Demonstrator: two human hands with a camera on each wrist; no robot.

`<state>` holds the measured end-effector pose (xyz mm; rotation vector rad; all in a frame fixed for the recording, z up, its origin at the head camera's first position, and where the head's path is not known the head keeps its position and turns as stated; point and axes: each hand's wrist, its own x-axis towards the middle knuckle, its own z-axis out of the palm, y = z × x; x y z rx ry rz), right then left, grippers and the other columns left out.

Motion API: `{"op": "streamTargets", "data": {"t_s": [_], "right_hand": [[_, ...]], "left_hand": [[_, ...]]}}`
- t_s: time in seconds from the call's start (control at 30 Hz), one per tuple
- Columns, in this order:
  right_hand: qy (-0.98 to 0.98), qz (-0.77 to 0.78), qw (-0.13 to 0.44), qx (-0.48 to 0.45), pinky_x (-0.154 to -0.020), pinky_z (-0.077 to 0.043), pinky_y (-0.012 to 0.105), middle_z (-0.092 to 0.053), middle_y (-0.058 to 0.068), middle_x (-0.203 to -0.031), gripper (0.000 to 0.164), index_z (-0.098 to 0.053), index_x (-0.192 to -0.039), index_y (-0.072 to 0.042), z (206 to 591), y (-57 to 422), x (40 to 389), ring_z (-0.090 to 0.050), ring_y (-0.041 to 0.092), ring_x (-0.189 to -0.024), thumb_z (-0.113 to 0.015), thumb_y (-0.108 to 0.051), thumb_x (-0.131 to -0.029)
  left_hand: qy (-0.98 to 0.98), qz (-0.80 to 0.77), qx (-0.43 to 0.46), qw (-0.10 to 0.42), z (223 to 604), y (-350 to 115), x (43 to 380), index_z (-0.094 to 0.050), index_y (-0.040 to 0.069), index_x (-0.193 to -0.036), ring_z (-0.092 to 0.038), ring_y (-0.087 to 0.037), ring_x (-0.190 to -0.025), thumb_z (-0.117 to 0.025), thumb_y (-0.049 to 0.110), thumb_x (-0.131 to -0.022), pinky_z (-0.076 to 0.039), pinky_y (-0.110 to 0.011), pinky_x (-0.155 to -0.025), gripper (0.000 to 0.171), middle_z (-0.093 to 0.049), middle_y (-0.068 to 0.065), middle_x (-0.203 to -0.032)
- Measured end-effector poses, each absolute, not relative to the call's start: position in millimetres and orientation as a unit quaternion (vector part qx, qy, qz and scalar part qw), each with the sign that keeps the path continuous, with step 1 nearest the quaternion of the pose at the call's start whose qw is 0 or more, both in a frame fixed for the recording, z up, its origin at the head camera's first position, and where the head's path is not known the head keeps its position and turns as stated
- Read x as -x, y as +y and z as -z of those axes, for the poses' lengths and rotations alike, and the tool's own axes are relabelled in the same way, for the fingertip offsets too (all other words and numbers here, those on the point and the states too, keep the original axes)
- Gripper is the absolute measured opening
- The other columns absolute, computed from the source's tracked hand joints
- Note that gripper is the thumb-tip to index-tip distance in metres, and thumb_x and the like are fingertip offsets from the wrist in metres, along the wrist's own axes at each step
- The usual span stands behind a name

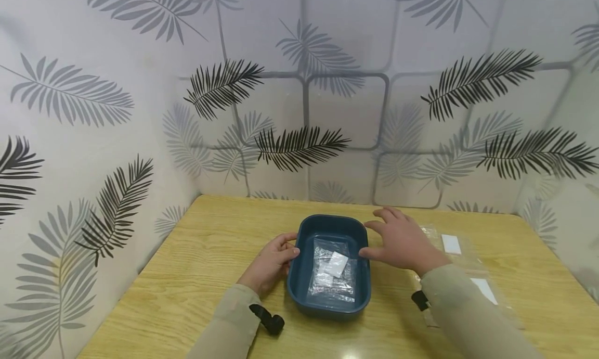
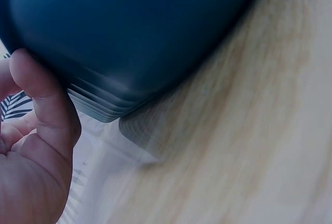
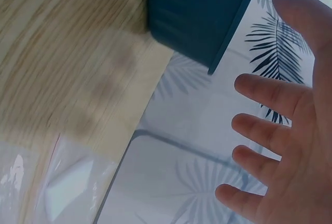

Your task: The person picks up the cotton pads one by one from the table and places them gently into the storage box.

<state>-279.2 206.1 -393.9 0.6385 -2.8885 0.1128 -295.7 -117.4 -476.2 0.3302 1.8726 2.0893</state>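
Both my left hand (image 1: 269,264), gripping the blue bin (image 1: 329,312) seemingly to steady it, and my right hand (image 1: 400,240), fingers spread wide, are flanking its sides while clear packets (image 1: 336,265) are lying inside.

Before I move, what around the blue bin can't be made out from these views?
Number of clear packets in the blue bin: head view; they overlap.
Parts of the outer packets on the table: head view; the right sleeve covers them.
Some fingers of the left grip: head view; its thumb is in front.
Table grain: left wrist view; blurred.
Rest of the blue bin: right wrist view; cut off by the top edge.
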Motion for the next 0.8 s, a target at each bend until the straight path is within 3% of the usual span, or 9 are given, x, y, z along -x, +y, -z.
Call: {"op": "streamTargets", "data": {"t_s": [0.37,0.8], "right_hand": [[-0.972,-0.053,0.091,-0.208,-0.108,-0.031,0.065,-0.047,0.022,-0.147,0.078,-0.062,-0.138,-0.009,398,225,280,-0.037,0.046,-0.138,-0.07,-0.064,-0.084],[-0.973,-0.067,0.095,-0.2,-0.105,-0.034,0.067,-0.048,0.025,-0.145,0.07,-0.062,-0.138,-0.008,406,250,284,-0.04,0.048,-0.134,-0.071,-0.056,-0.088]], "left_hand": [[0.655,-0.729,-0.117,0.16,479,-118,298,-0.044,0.004,-0.15,-0.052,-0.015,-0.068,-0.056,0.007,-0.103,-0.046,-0.026,-0.058,0.048,-0.055,-0.012,-0.101],[0.663,-0.724,-0.124,0.149,479,-118,297,-0.044,0.004,-0.149,-0.051,-0.014,-0.067,-0.058,0.009,-0.103,-0.046,-0.025,-0.058,0.049,-0.056,-0.008,-0.097]]}}
